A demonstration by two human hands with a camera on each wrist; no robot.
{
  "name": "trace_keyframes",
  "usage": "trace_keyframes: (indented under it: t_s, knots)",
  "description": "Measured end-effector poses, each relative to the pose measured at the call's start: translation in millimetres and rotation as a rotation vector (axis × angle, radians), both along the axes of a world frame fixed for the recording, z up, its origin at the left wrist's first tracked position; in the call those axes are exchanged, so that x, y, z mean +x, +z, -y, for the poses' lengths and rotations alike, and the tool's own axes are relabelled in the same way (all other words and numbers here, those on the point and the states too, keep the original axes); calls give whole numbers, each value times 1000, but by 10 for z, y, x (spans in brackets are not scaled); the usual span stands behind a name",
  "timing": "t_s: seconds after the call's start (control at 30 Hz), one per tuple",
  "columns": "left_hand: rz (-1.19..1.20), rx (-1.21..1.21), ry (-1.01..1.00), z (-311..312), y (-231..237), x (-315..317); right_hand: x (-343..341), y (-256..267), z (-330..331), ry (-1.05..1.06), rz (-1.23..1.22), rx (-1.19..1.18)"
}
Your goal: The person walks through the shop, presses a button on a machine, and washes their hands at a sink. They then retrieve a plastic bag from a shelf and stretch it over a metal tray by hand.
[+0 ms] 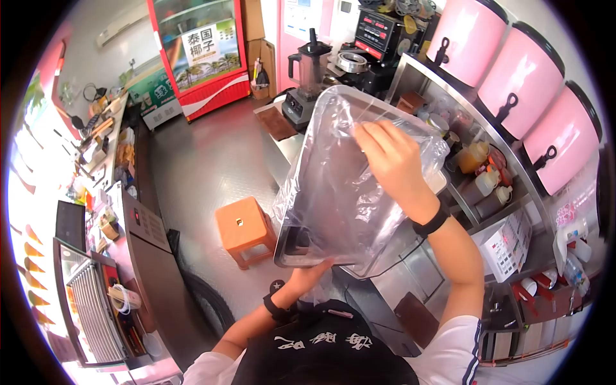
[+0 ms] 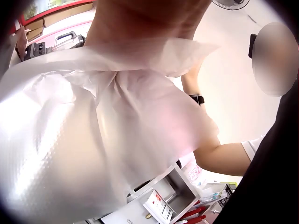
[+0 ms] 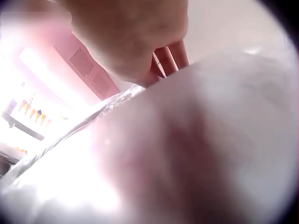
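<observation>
A metal tray [image 1: 289, 259] with rounded corners is held tilted in front of my body in the head view. Clear plastic film [image 1: 340, 176] lies wrinkled over most of it and hangs past its edges. My left hand [image 1: 309, 280] grips the tray's near edge with the thumb at the rim; its other fingers are hidden beneath. Above the tray, my right hand [image 1: 396, 163] pinches the film with bent fingers. In the left wrist view, loose film [image 2: 154, 107] bunches in front of the left hand. The right wrist view has blurred film [image 3: 224, 140] under the right hand [image 3: 135, 37].
An orange stool [image 1: 242, 224] stands on the floor left of the tray. Beyond the tray sits a blender [image 1: 309, 80] on the counter. Pink drink barrels [image 1: 520, 77] line the right shelf, with sauce bottles [image 1: 481, 185] below. A long counter [image 1: 144, 256] runs along the left.
</observation>
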State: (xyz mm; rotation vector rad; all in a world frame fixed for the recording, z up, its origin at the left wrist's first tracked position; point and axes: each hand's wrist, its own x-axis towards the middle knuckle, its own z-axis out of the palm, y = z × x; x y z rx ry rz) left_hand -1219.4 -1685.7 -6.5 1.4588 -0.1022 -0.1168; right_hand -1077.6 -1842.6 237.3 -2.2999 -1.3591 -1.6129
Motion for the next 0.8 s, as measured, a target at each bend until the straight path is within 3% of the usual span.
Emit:
trace_keyframes:
  t_s: [0.23,0.33,0.4,0.43,0.5,0.73,0.8]
  knots:
    - [21,-18,54,6,-180,43,-186,-81,-110,11,-90,-9]
    - [-33,-3,5,-15,-90,87,-491,-127,-296,-16,24,-18]
    - [-91,25,-61,13,-89,124,-713,-338,-423,117,-204,2]
    - [33,-43,-10,70,-139,147,-759,-439,-500,114,-204,3]
    - [155,-107,30,114,-196,172,-785,-648,-641,-63,-413,-74]
    - [282,-18,61,167,-56,211,-725,-961,-776,-13,-543,-33]
    - [255,-22,51,149,-55,218,-901,-1135,-831,103,-565,-190]
